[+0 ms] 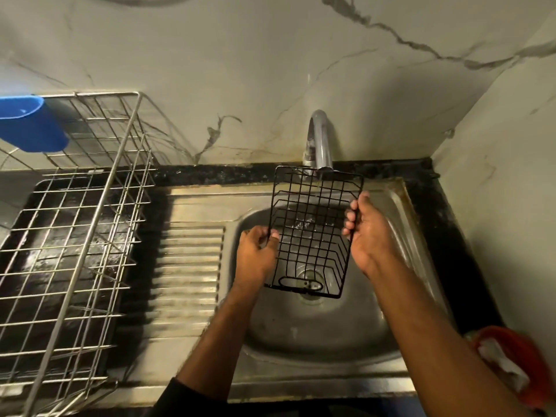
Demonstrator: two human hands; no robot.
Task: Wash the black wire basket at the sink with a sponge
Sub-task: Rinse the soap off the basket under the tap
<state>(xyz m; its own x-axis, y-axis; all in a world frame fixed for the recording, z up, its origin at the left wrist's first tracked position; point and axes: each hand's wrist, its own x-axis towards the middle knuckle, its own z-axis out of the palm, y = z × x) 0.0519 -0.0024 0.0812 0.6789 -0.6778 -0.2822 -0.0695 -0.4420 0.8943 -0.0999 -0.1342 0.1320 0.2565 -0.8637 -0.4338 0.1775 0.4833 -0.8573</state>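
I hold the black wire basket (313,230) over the steel sink bowl (319,329), its far end just under the spout of the grey tap (320,139). My left hand (255,251) grips its left rim. My right hand (365,233) grips its right rim, fingers curled round the wire. A thin stream of water falls from the spout through the basket. The drain (308,291) shows below the basket's near end. No sponge shows in either hand.
A large steel dish rack (75,236) stands left on a black tray, with a blue plastic container (30,124) at its far corner. The ribbed drainboard (186,266) lies between rack and bowl. An orange dish with something white (511,362) sits at the near right.
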